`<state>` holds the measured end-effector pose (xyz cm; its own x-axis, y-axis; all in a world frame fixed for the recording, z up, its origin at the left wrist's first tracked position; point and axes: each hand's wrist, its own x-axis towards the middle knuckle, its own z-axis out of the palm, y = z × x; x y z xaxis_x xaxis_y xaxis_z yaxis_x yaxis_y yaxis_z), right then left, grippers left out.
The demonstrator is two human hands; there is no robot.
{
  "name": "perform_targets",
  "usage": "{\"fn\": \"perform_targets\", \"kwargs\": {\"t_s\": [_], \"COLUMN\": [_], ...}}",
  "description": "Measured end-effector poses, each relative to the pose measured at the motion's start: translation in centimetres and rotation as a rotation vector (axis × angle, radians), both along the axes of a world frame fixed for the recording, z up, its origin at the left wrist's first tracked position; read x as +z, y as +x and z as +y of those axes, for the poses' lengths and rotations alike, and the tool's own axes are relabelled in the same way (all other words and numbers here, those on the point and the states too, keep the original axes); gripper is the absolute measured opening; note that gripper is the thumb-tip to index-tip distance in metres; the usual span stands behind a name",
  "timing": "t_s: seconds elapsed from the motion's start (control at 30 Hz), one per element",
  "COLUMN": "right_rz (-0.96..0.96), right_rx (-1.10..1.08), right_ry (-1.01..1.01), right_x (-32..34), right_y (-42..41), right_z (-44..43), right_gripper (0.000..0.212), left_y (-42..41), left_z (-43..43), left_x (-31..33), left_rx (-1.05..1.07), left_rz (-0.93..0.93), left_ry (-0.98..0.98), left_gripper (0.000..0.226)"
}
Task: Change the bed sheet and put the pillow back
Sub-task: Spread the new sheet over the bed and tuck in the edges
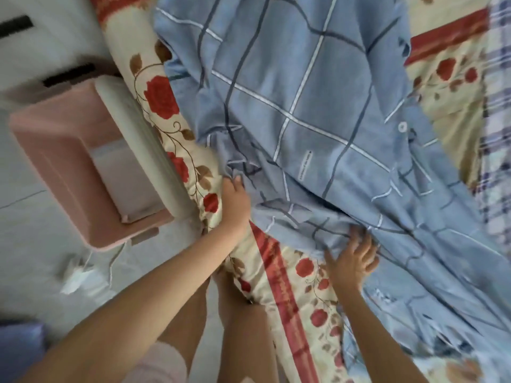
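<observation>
Both bare arms reach forward to the near edge of the blue sheet (318, 106). The left hand (235, 201) is at that edge's left end, wrist straight, fingers curled into the cloth. The right hand (355, 258) is further right along the same edge, palm down, fingers spread and straight, touching the cloth.

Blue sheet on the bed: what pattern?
White and dark blue check lines on the blue sheet, clearest in head view.

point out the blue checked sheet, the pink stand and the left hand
blue checked sheet (304, 87): head view, middle panel
pink stand (55, 156): head view, broad face
left hand (235, 201): head view, back of hand
</observation>
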<state>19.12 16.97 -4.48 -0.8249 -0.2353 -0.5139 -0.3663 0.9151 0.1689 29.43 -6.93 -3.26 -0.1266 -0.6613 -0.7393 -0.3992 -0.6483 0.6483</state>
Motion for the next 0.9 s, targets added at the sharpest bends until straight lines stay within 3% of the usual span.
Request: {"fn": "perform_targets", "kwargs": {"t_s": [0.23,0.3,0.37,0.4,0.47,0.53,0.6,0.67,0.7,0.77,0.83,0.87,0.9], "right_rz": [-0.293,-0.42,-0.545,-0.582,-0.572,-0.462,-0.318,-0.196,-0.178,-0.223,-0.306,-0.366,-0.44], "right_rx": [0.04,0.017,-0.104,-0.178,-0.382,-0.7,-1.004,-1.207,-1.233,-1.168,-1.095,-1.066,-1.06], "right_ry": [0.161,0.139,0.075,0.067,0.048,-0.109,-0.374,-0.649,-0.784,-0.955,-1.097,-1.173,-1.262], "right_x": [3.1,5.0,7.4,8.1,9.5,11.7,14.3,18.1,19.9,23.5,26.8,28.1,29.4], "right_y": [-0.6,1.1,3.1,4.2,6.4,8.1,8.8,8.9,9.1,10.8,13.4,14.7,15.9], "right_z": [0.1,1.1,2.9,3.7,4.9,5.2,4.7,2.8,1.7,-0.4,-2.1,-2.4,-2.5], "right_gripper": [0.088,0.081,0.061,0.05,0.058,0.051,0.034,0.028,0.03,0.03,0.02,0.019,0.023], "left_y": [-0.4,-0.2,0.4,0.9,1.8,2.8,3.5,4.0,4.2,4.6,5.0,4.9,4.9], "left_z": [-5.6,-6.0,-5.6,-5.2,-3.2,-0.2,3.0,6.2,8.0,11.4,13.6,14.1,14.3], "left_x": [2.9,4.5,7.5,8.4,10.4,12.2,13.9,16.7,18.1,21.3,24.6,26.0,27.4], "left_rx": [-0.116,-0.14,-0.39,-0.541,-0.716,-0.679,-0.49,-0.375,-0.338,-0.333,-0.333,-0.318,-0.313], "left_rz": [-0.011,-0.015,-0.044,-0.072,-0.065,0.014,0.116,0.064,0.016,0.102,0.253,0.268,0.24], "left_ry": [-0.119,0.057,0.342,0.473,0.697,0.788,0.872,0.93,0.975,1.122,1.13,1.084,0.999], "left_gripper": [0.022,0.039,0.078,0.077,0.039,0.032,0.052,0.057,0.062,0.081,0.061,0.047,0.048]}}
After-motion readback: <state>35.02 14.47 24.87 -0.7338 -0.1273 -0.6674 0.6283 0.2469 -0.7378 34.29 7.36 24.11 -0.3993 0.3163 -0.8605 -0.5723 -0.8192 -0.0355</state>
